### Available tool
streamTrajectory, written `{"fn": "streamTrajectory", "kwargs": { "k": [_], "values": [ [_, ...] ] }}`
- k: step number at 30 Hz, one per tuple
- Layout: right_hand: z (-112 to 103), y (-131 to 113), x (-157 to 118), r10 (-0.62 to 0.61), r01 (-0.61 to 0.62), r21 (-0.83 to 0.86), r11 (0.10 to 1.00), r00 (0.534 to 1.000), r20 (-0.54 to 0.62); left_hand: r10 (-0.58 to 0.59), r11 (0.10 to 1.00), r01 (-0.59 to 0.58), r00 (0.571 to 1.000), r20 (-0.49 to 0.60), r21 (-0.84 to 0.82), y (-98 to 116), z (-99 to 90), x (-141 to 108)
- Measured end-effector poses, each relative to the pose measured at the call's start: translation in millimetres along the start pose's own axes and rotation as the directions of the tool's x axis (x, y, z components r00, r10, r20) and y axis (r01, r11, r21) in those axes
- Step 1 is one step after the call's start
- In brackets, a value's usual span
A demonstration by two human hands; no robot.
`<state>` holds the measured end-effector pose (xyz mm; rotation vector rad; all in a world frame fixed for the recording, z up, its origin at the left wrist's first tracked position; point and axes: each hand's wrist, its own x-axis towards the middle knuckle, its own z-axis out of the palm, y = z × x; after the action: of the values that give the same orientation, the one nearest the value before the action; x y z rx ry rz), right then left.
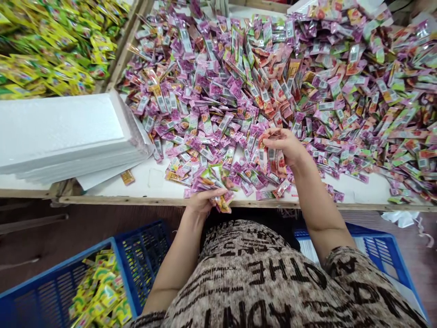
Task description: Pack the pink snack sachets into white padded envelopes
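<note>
My left hand (205,199) is closed around a bunch of small purple, green and orange packets (215,182), just above the table's front edge. To the right, my right hand (280,142) pinches a few red and pink packets (272,160) that hang down from its fingers over the pile. A large heap of small purple, pink and green packets (218,86) covers most of the white tabletop (157,175). Single packets lie loose along the heap's near edge, between and below my hands.
A thick stack of white sheets (61,132) lies at the left, with one small orange packet (127,177) beside it. Yellow-green packets (58,45) fill the far left behind a wooden divider (124,45). Blue crates (118,273) stand below the table on both sides.
</note>
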<state>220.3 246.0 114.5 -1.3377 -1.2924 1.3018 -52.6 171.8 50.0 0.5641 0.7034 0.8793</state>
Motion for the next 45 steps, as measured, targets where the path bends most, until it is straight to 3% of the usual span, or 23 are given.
{"fn": "streamTrajectory", "kwargs": {
  "k": [4, 7, 10, 14, 19, 22, 27, 30, 34, 37, 41, 45],
  "values": [
    [31.7, 5.4, -25.5, 0.035, -0.062, 0.153, 0.986, 0.984, 0.173, -0.117, 0.993, 0.117, 0.993, -0.035, 0.013, -1.9, 47.9, 14.5],
    [55.8, 21.0, -38.7, -0.035, 0.015, 0.207, 0.978, 0.995, 0.091, -0.127, 0.992, 0.125, 0.987, -0.098, -0.019, -15.3, 64.9, 22.0],
    [72.0, 35.6, -47.7, -0.078, 0.08, 0.165, 0.983, 0.997, -0.018, -0.075, 0.995, 0.08, 0.993, -0.091, 0.054, -26.2, 64.9, 22.7],
    [84.3, 41.0, -57.1, -0.139, 0.14, 0.034, 0.99, 0.99, -0.038, 0.042, 0.979, -0.033, 0.998, -0.039, 0.201, -30.1, 57.7, 19.6],
    [85.7, 31.5, -57.8, -0.277, 0.262, -0.245, 0.934, 0.961, -0.028, 0.01, 0.991, -0.005, 0.999, -0.038, 0.134, -37.1, 55.5, 16.2],
    [81.1, 34.4, -55.7, -0.295, 0.253, -0.446, 0.859, 0.955, -0.025, 0.033, 0.995, -0.023, 0.995, -0.099, 0.099, -43.0, 55.5, 13.9],
    [86.8, 55.1, -71.0, -0.143, 0.129, -0.208, 0.97, 0.988, -0.054, 0.098, 0.995, -0.093, 0.961, -0.26, 0.033, -46.6, 54.4, 11.5],
    [101.3, 63.5, -85.3, -0.048, 0.055, -0.232, 0.971, 0.998, 0.034, 0.136, 0.991, -0.127, 0.927, -0.35, 0.049, -44.7, 50.9, 9.9],
    [116.7, 72.3, -90.8, -0.003, 0.014, -0.278, 0.961, 0.999, 0.04, 0.061, 0.997, -0.068, 0.971, -0.229, -0.023, -37.9, 46.2, 4.8],
    [117.0, 75.6, -87.7, 0.007, -0.003, -0.12, 0.993, 0.999, 0.034, 0.056, 0.995, -0.067, 0.989, -0.14, -0.075, -34.5, 44.2, 0.5],
    [105.1, 63.4, -87.5, -0.074, 0.073, 0.037, 0.997, 0.997, 0.026, 0.079, 0.997, -0.08, 0.993, -0.091, -0.009, -36.0, 46.2, -8.3],
    [95.3, 51.0, -90.2, -0.046, 0.045, 0.076, 0.996, 0.999, 0.019, 0.078, 0.989, -0.08, 0.997, 0.02, 0.121, -30.0, 53.9, -16.5]
  ]
}}
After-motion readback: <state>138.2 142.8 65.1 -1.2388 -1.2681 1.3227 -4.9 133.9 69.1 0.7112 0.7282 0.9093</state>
